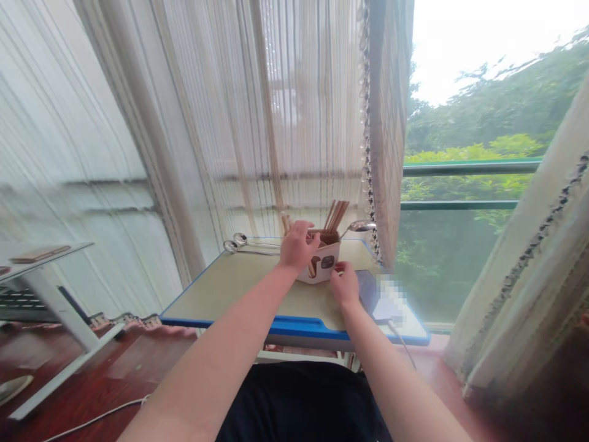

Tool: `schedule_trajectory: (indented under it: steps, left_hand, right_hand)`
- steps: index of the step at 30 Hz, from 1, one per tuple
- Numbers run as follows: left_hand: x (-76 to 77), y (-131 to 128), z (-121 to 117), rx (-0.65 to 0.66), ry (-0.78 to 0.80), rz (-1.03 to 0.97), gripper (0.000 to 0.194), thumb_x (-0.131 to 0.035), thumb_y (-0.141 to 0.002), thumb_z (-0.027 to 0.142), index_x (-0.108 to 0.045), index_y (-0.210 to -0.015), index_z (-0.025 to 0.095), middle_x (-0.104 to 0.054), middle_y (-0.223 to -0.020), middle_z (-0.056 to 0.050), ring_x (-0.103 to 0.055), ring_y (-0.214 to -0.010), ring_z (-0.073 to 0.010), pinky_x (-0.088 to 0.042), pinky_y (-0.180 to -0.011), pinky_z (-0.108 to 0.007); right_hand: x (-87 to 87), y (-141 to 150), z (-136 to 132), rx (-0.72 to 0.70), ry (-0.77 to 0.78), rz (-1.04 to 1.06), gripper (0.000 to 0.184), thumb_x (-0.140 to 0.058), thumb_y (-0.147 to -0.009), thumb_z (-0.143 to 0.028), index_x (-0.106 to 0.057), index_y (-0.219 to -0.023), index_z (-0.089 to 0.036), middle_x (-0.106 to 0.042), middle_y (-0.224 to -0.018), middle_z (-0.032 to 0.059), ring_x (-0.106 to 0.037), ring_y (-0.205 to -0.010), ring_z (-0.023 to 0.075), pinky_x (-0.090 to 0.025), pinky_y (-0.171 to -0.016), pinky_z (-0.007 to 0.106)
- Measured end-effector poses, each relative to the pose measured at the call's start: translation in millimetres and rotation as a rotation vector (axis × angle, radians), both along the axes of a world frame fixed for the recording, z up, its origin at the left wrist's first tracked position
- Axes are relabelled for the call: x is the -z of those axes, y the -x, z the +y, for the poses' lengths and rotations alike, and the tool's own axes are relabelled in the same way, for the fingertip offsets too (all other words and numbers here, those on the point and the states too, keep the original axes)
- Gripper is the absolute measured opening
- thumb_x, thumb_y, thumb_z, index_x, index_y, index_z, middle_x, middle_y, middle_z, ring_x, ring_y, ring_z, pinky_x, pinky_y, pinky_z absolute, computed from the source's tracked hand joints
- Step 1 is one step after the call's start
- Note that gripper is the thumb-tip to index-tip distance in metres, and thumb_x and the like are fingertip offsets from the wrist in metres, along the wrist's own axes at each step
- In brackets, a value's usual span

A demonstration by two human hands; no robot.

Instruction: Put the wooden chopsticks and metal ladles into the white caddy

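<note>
A white utensil holder [323, 265] stands on a small table with a blue rim [257, 323]. Wooden chopsticks [337, 215] and a metal spoon [359, 227] stick up out of it. My left hand [297, 245] rests on the holder's top left edge, fingers curled over the rim. My right hand [344, 283] is at the holder's lower right side, fingers bent against its base. Two metal spoons [248, 243] lie on the table to the left of the holder.
A dark phone [375, 296] with a cable lies at the table's right edge. String curtains [257, 123] hang behind the table, with a window and green railing [469, 167] to the right. A white desk [41, 258] stands at the left on a dark wood floor.
</note>
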State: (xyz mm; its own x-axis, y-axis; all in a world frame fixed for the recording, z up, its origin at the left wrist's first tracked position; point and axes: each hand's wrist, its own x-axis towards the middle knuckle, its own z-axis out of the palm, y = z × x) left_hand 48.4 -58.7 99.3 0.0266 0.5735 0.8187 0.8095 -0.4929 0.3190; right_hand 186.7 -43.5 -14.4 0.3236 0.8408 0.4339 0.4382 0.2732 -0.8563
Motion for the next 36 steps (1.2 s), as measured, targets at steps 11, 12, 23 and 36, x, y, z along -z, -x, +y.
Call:
schedule_trajectory:
  steps: [11,12,23,36]
  left_hand:
    - [26.6,139,2,-0.268,0.010,-0.300,0.014,-0.050,-0.082,0.025,-0.051,-0.094,0.017,-0.056,-0.104,-0.007,-0.054,-0.060,-0.0075,-0.046,-0.076,-0.026]
    - [30.4,150,7,-0.297,0.024,-0.311,0.014,-0.048,-0.083,0.024,-0.052,-0.093,0.016,-0.056,-0.103,-0.007,-0.054,-0.061,-0.0083,-0.046,-0.077,-0.026]
    - [106.1,270,64,-0.536,0.457,-0.346,0.014,-0.050,-0.081,0.024,-0.055,-0.092,0.017,-0.064,-0.096,-0.012,-0.060,-0.093,-0.0213,-0.043,-0.081,-0.032]
    - [121.4,279,77,-0.529,0.481,-0.344,0.026,-0.052,-0.078,0.027,-0.053,-0.101,0.016,-0.059,-0.109,-0.012,-0.058,-0.097,-0.0212,-0.044,-0.085,-0.032]
  right_hand:
    - [-31.0,96,-38,-0.430,-0.222,-0.215,0.016,-0.047,-0.075,-0.026,-0.053,-0.089,-0.020,-0.060,-0.077,0.0017,-0.053,-0.062,0.0134,-0.042,-0.062,0.026]
    - [-34.3,111,-35,-0.453,-0.218,-0.216,0.017,-0.047,-0.075,-0.025,-0.053,-0.090,-0.019,-0.061,-0.078,0.0016,-0.053,-0.062,0.0131,-0.042,-0.062,0.026]
    - [-46.0,237,57,-0.472,-0.015,-0.618,0.022,-0.050,-0.073,-0.022,-0.064,-0.088,-0.017,-0.062,-0.096,0.0091,-0.056,-0.088,0.0208,-0.041,-0.079,0.033]
    - [15.8,248,125,-0.391,0.069,-0.870,0.051,-0.043,-0.084,-0.033,-0.047,-0.130,-0.013,-0.053,-0.128,0.0154,-0.042,-0.120,0.0310,-0.029,-0.099,0.045]
